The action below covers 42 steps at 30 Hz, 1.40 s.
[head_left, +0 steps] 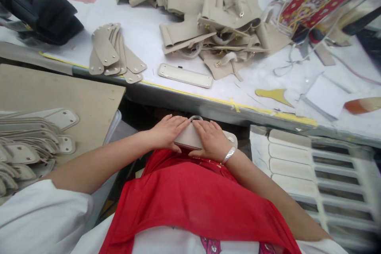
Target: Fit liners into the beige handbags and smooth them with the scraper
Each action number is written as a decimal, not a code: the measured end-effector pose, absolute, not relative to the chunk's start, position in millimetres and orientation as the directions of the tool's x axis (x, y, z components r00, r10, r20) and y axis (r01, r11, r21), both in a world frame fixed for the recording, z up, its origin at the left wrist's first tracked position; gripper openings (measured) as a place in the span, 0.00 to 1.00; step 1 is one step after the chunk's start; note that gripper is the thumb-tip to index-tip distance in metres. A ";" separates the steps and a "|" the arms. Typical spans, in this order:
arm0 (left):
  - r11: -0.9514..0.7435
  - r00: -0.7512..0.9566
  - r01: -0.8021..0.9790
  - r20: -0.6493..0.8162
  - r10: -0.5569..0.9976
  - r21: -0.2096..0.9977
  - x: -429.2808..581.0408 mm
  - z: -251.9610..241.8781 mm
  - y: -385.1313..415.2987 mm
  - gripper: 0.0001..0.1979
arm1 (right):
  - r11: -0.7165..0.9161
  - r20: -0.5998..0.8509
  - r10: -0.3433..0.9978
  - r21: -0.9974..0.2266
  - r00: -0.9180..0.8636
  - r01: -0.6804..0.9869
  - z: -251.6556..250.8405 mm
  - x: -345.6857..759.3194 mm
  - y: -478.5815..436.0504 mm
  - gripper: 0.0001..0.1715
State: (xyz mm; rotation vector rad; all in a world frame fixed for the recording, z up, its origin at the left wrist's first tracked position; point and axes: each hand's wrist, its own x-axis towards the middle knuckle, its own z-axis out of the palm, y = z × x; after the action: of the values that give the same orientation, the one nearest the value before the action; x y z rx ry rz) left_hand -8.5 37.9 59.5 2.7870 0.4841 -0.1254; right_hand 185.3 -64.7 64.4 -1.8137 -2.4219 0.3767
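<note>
Low over the red apron, between me and the table edge, I hold a beige leather piece (188, 136) with a rounded end. My left hand (168, 131) is closed on its left part, fingers along the far side and thumb at the near edge. My right hand (212, 139), with a silver bracelet at the wrist, grips it further right in the same way. A small pale loop (195, 118) sticks up at the far edge between the hands. Part of the piece is hidden under my fingers.
On the white table lie a long beige strip (185, 75), a fan of beige straps (113, 53), heaped beige bag parts (208, 27) and a yellow scrap (275, 95). More straps (32, 143) fill the left board (89, 99). A slatted rack (336, 174) holding beige pieces stands right.
</note>
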 end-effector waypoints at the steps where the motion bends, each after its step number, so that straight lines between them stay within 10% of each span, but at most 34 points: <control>1: -0.904 0.939 0.341 -0.137 0.315 0.259 -5.5 54.6 35.6 0.49 | 0.253 -0.085 0.957 -0.231 -0.278 0.940 65.1 194.9 -70.6 0.57; 15: -0.931 0.949 0.308 -0.126 0.287 0.196 -5.1 45.1 35.1 0.45 | 0.195 -0.150 0.962 -0.213 -0.229 0.957 58.1 227.8 -90.4 0.54; 24: -0.944 0.963 0.262 -0.114 0.243 0.199 -3.9 43.4 35.6 0.32 | 0.001 -0.206 0.978 -0.198 -0.042 0.980 65.8 220.4 -85.4 0.27; 34: -0.485 0.845 0.480 -0.236 0.480 0.731 -4.1 51.7 57.6 0.28 | -0.128 -0.440 0.898 -0.318 -0.027 0.939 69.4 229.1 -54.7 0.31; 42: -0.321 0.777 0.569 -0.369 0.509 0.757 -2.8 51.3 66.5 0.34 | -0.036 -0.500 0.852 -0.352 -0.156 0.935 66.4 203.8 -19.3 0.34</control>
State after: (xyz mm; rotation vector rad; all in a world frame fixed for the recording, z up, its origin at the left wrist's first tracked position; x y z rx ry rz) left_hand -2.8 66.5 51.3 1.9819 0.8105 -0.0767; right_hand 203.8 -19.3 66.4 -2.1211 -2.2678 1.0380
